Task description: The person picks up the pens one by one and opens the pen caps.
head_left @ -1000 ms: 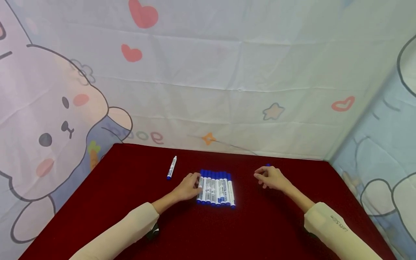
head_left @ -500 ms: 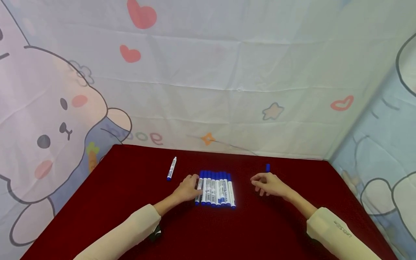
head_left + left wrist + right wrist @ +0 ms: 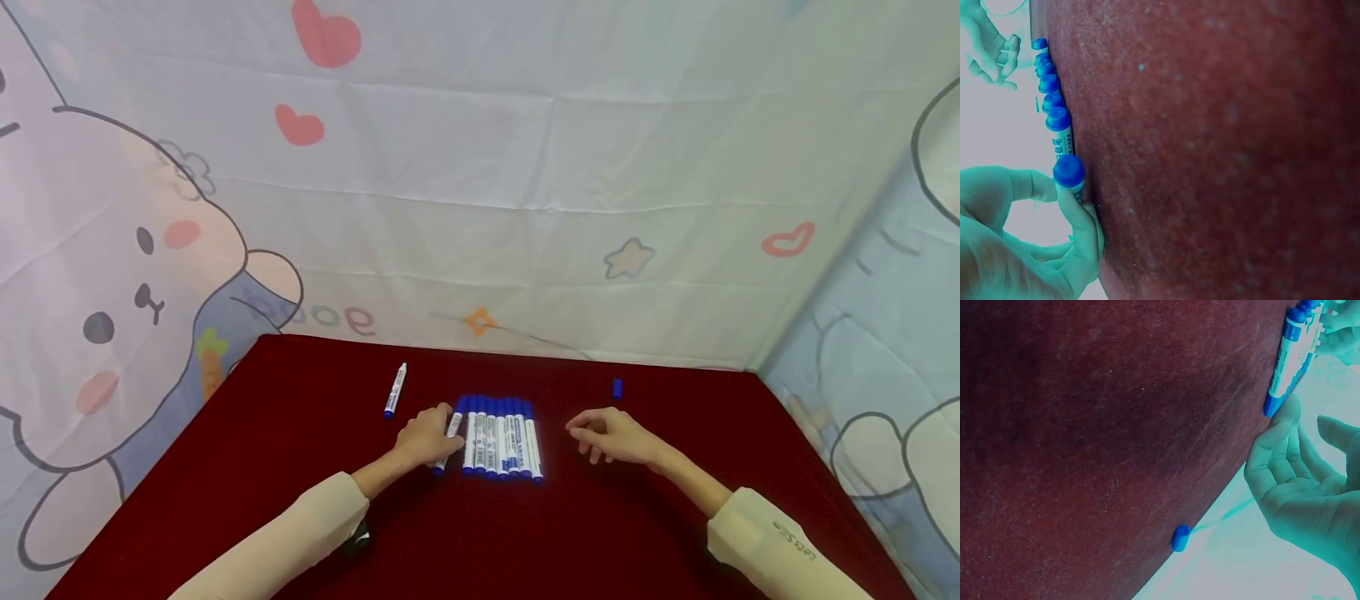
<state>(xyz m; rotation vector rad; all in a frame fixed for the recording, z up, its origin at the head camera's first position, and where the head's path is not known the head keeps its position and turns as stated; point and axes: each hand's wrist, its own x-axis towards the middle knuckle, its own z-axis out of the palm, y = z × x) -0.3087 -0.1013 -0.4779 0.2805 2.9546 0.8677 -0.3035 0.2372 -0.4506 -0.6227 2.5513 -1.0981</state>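
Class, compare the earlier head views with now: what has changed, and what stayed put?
The left hand, pinching the left-end marker of the row, has drawn it leftward, its near end swinging out farthest. The right hand has moved leftward and back, uncovering the blue cap. That cap, the lone marker and the rest of the row stayed put.

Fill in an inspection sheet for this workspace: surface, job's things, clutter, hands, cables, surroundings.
Surface: dark red cloth-covered tabletop.
Job's things: row of white markers with blue caps side by side; one white marker with a blue cap angled away from them at its near end; uncapped white marker lying to the left; loose blue cylindrical cap to the right.
Clutter: small dark object by the pale left sleeve, too hidden to identify.
Left hand: pinches the angled marker.
Right hand: fingers loosely bent, holding nothing visible.
Cables: nothing seen.
Surroundings: pale, patterned fabric backdrop.
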